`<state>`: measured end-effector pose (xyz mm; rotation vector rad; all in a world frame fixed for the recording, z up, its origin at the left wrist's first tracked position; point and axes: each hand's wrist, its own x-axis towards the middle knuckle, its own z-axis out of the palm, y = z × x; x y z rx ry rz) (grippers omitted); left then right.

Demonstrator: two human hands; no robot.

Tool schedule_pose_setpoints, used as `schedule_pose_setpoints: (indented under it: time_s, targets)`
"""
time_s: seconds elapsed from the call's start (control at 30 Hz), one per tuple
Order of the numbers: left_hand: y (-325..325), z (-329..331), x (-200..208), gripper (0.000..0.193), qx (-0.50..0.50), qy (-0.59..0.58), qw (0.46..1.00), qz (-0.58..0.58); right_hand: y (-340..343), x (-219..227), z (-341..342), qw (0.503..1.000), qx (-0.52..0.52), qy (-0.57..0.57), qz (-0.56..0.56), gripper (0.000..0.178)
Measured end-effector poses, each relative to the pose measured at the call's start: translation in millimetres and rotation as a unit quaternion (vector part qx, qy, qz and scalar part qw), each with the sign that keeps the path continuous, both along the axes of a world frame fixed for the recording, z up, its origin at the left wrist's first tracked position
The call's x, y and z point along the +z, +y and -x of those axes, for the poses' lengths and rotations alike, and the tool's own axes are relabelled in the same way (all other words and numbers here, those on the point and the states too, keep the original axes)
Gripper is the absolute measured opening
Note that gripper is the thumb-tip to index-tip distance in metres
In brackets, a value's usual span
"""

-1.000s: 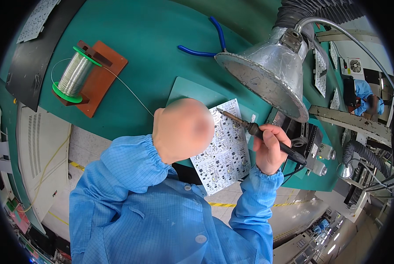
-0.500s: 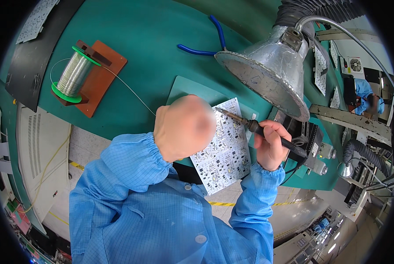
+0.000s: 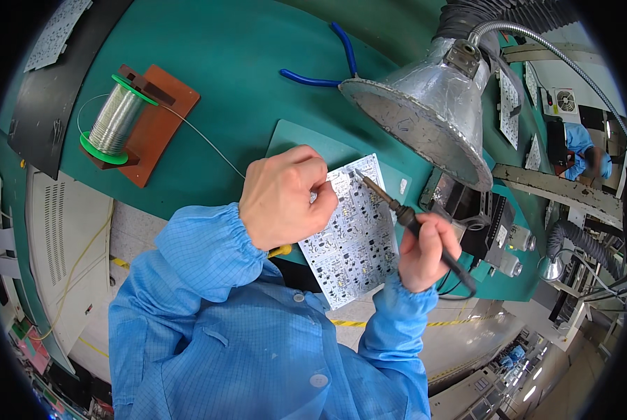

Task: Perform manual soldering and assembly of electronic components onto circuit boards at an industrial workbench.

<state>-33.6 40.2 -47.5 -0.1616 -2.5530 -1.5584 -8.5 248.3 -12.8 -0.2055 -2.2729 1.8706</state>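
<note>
My right hand grips a soldering iron by its black handle. The iron's tip points up and left, over or on the top part of a white printed circuit board dotted with small dark parts; contact cannot be made out. My left hand is closed over the board's upper left edge. A thin solder wire runs into that hand from a silver spool with green flanges. The wire's end is hidden by the fingers. Under the board's top lies a pale green pad.
A brown stand carries the spool. Blue-handled pliers lie on the green mat near a large metal fume hood, which hangs over the right side. Behind my right hand stands a dark boxy unit. Another person sits far right.
My right hand has shifted slightly down and left, and the iron stands more steeply, its tip a little further right on the board. My left hand has moved slightly left.
</note>
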Motion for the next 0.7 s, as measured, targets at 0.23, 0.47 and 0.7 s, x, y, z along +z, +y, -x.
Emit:
schedule_pose_setpoints:
  time_s: [0.23, 0.47, 0.7]
  targets:
    - [-0.7, 5.9, -4.0, 0.010, -0.009, -0.009, 1.000, -0.016, -16.0, -15.2, -26.6, 0.998, 0.020, 0.038, -0.039, 0.030]
    - [-1.8, 7.6, -4.1, 0.011, -0.023, -0.035, 0.999, -0.016, -18.2, -18.3, -26.9, 0.998, 0.028, 0.033, -0.048, 0.028]
    - [-1.3, 12.2, -7.5, 0.012, -0.033, -0.048, 0.998, -0.004, -29.2, -30.3, -37.0, 0.987, 0.029, 0.123, -0.103, 0.027]
